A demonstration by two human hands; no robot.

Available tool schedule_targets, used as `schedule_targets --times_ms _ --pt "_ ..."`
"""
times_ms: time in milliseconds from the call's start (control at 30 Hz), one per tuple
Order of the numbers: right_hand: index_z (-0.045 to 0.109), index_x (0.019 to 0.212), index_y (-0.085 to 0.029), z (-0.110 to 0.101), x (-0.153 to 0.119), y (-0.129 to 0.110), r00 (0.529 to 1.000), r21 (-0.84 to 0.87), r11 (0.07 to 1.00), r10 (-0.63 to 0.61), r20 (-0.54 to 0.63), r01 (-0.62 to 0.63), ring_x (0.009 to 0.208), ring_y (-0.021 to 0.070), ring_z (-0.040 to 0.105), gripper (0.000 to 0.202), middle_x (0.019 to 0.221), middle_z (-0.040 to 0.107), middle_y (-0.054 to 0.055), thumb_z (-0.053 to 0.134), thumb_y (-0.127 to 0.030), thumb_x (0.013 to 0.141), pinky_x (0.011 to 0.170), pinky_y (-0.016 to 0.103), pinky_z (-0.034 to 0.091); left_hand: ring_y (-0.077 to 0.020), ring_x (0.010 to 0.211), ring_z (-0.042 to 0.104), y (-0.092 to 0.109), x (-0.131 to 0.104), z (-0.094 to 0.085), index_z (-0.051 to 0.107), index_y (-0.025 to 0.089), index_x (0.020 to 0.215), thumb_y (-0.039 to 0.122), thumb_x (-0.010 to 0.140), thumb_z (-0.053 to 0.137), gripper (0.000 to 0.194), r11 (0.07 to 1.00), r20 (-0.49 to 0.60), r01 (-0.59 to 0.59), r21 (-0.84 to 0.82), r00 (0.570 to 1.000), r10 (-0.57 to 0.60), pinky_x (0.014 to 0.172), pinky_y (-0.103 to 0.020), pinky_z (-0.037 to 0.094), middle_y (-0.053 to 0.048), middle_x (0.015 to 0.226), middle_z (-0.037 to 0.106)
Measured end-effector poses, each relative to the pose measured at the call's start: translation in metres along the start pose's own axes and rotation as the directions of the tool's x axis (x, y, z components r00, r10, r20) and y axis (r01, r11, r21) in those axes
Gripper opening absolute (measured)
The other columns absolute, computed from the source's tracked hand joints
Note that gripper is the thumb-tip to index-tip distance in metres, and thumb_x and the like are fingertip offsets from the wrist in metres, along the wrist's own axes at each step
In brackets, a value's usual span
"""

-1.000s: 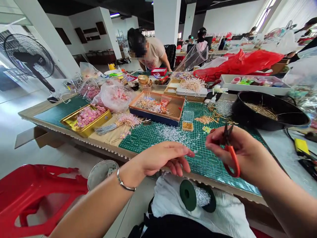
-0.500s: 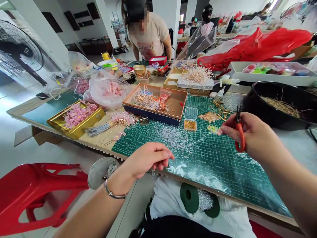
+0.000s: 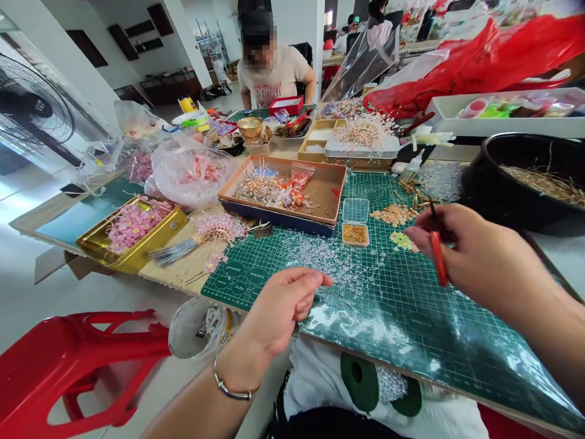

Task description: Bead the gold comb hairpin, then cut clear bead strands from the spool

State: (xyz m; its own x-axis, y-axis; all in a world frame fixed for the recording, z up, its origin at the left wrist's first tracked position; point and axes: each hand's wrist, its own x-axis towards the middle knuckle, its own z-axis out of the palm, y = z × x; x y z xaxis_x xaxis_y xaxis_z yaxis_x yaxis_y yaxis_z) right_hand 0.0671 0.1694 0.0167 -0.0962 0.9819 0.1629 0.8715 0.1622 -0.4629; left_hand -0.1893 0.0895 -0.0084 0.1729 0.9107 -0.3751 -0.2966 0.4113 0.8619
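My right hand (image 3: 470, 244) is closed round a pair of scissors (image 3: 439, 256) with red-orange handles and dark blades pointing up. Its fingertips are close to a small heap of yellow-green flower pieces (image 3: 404, 240) on the green cutting mat (image 3: 375, 305). Over the mat's front edge, my left hand (image 3: 292, 299) has its fingers curled and thumb pressed to the forefinger; anything in that pinch is too small to make out. Clear beads (image 3: 315, 256) lie scattered just beyond it. A small clear box of gold beads (image 3: 355, 234) stands with its lid raised.
A shallow box (image 3: 283, 213) of wired flowers sits mid-table, with a gold tin (image 3: 132, 259) of pink flowers to its left. At right is a black bowl (image 3: 516, 213). A bin (image 3: 196, 341) and red stool (image 3: 91, 353) stand at left. Another person (image 3: 274, 73) is across the table.
My view has shifted slightly. My left hand has moved a little right, its fingers drawn closer together. My right hand still grips the scissors near the yellow-green pieces, its wrist turned somewhat.
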Motion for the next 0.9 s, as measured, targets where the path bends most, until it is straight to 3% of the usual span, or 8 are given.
schedule_targets --times_ms 67,100,200,267,400,533,733,900 --pt "0.052 0.089 -0.027 -0.008 -0.019 -0.02 0.999 -0.062 0.998 -0.02 0.038 0.022 0.054 0.0169 0.053 0.044 0.068 0.061 0.003 0.044 -0.069 0.079 0.05 0.032 0.037 -0.0041 0.046 0.02 0.0 0.006 0.004 0.068 0.013 0.084 0.033 0.084 0.061 0.022 0.998 -0.045 -0.043 -0.035 0.998 0.041 0.045 -0.021 0.012 0.007 0.049 0.026" --pt "0.052 0.088 -0.027 -0.008 -0.028 -0.029 0.981 -0.022 0.997 -0.075 0.177 0.08 0.052 0.0156 0.052 0.045 0.067 0.061 0.002 0.041 -0.07 0.08 0.049 0.031 0.038 -0.0044 0.046 0.021 0.0 0.009 0.006 0.068 0.013 0.085 0.034 0.084 0.061 0.022 0.997 -0.06 -0.068 -0.033 0.996 0.066 0.045 -0.021 0.012 0.007 0.049 0.026" --pt "0.05 0.081 -0.027 0.006 -0.044 -0.048 0.799 0.076 0.98 -0.196 0.568 0.186 0.052 0.014 0.052 0.044 0.065 0.059 -0.001 0.033 -0.067 0.085 0.048 0.028 0.036 -0.0055 0.048 0.022 0.0 0.016 0.013 0.069 0.014 0.087 0.035 0.085 0.06 0.023 0.991 -0.089 -0.132 0.038 0.987 0.135 0.045 -0.023 0.013 0.007 0.05 0.027" --pt "0.049 0.079 -0.026 0.02 -0.043 -0.052 0.743 0.072 0.98 -0.187 0.643 0.185 0.054 0.0145 0.052 0.043 0.065 0.059 -0.001 0.031 -0.064 0.087 0.049 0.028 0.035 -0.0061 0.047 0.022 0.0 0.019 0.016 0.069 0.015 0.089 0.037 0.085 0.059 0.025 0.982 -0.102 -0.155 0.109 0.981 0.166 0.045 -0.023 0.013 0.007 0.05 0.028" --pt "0.047 0.082 -0.025 0.038 -0.031 -0.049 0.753 0.082 0.981 -0.189 0.631 0.178 0.056 0.0143 0.053 0.043 0.068 0.06 -0.001 0.028 -0.063 0.089 0.054 0.028 0.036 -0.0081 0.047 0.03 0.0 0.021 0.018 0.071 0.019 0.091 0.039 0.084 0.059 0.024 0.954 -0.112 -0.169 0.247 0.973 0.201 0.047 -0.024 0.023 0.005 0.05 0.037" --pt "0.047 0.078 -0.024 0.042 -0.024 -0.047 0.771 0.058 0.98 -0.188 0.609 0.193 0.053 0.0137 0.052 0.046 0.063 0.058 -0.001 0.028 -0.065 0.088 0.051 0.026 0.033 -0.0097 0.05 0.035 0.001 0.024 0.018 0.072 0.021 0.087 0.038 0.084 0.058 0.022 0.932 -0.104 -0.156 0.326 0.974 0.199 0.051 -0.025 0.029 0.003 0.053 0.046" --pt "0.05 0.076 -0.023 0.043 -0.02 -0.049 0.813 0.004 0.963 -0.229 0.535 0.268 0.047 0.0129 0.047 0.048 0.057 0.055 -0.001 0.031 -0.066 0.086 0.046 0.025 0.028 -0.0087 0.049 0.028 0.002 0.03 0.014 0.07 0.018 0.086 0.037 0.084 0.059 0.022 0.942 -0.084 -0.1 0.321 0.987 0.134 0.048 -0.024 0.022 0.004 0.051 0.037" --pt "0.052 0.079 -0.022 0.043 -0.018 -0.047 0.852 0.125 0.971 -0.239 0.466 0.204 0.049 0.0117 0.047 0.046 0.056 0.055 -0.002 0.036 -0.065 0.085 0.047 0.024 0.033 -0.007 0.048 0.025 0.001 0.029 0.011 0.068 0.015 0.087 0.037 0.084 0.058 0.025 0.983 -0.025 -0.059 0.176 0.998 0.065 0.047 -0.024 0.015 0.006 0.051 0.03"
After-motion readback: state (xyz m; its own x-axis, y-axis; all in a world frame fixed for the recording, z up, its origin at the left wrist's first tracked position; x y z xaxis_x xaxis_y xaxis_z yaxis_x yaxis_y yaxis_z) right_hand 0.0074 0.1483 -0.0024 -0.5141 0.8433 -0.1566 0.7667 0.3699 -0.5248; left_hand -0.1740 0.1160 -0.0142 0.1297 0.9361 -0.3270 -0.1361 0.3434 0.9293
